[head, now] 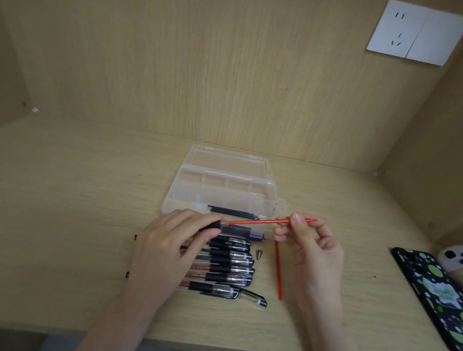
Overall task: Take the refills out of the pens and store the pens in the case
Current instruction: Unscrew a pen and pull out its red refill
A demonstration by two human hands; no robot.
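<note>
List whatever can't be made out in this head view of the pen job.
Head view throughout.
- Pen barrel: mostly covered by the left hand gripping it.
- Row of pens: left ends under that hand; printing too small.
- Red refill: partly behind fingers of the right hand pinching it.
- Dark refills in the case: too blurred to count.
- Phone: cut off by the right edge.
</note>
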